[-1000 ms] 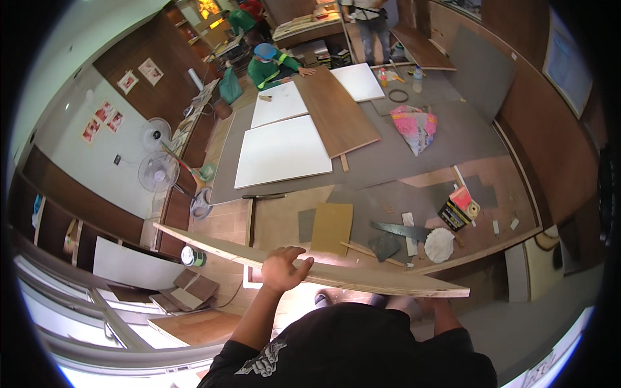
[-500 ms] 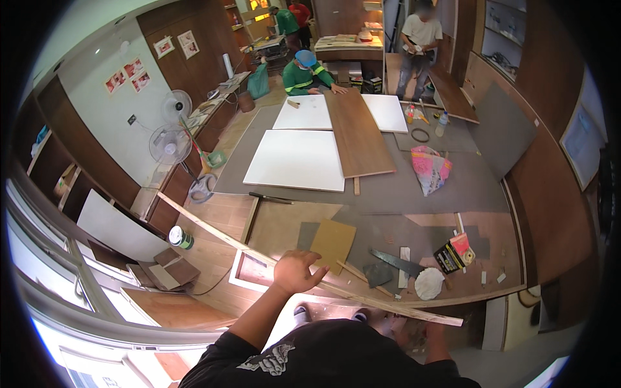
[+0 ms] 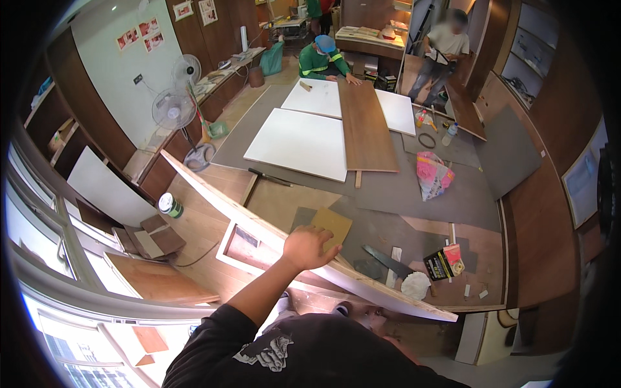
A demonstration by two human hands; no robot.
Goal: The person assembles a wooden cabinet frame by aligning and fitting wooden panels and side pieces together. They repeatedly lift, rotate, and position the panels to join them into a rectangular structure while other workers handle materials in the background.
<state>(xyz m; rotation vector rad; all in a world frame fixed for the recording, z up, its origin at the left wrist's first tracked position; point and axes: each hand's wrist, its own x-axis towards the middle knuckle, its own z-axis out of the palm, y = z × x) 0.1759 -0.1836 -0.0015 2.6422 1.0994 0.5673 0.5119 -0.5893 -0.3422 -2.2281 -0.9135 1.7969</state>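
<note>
A long panel [image 3: 381, 291] with a white face and pale wooden edge stands tilted in front of me, slanting from upper left to lower right. My left hand [image 3: 312, 247] grips its upper edge near the middle, fingers bent over the far side. Low on the right, my right forearm shows dimly; the panel and shadow conceal that hand's fingers. Just beyond the left hand, a tan sheet [image 3: 331, 226] lies on the worktable [image 3: 414, 226]. A handsaw [image 3: 388, 260], a white round bundle [image 3: 415, 285] and a black-and-red box [image 3: 444, 262] lie nearer its right end.
Across the table, white boards [image 3: 297, 143] and a brown board [image 3: 369, 129] lie flat; a co-worker in green [image 3: 317, 63] touches the brown one. Another person [image 3: 446, 48] stands at the back right. Fans [image 3: 173, 111], a paint bucket [image 3: 171, 205] and cardboard [image 3: 152, 238] are to the left.
The panel has turned, and more of its white face shows. My left hand has shifted slightly right and up with it. My view has moved, and the right forearm is less visible.
</note>
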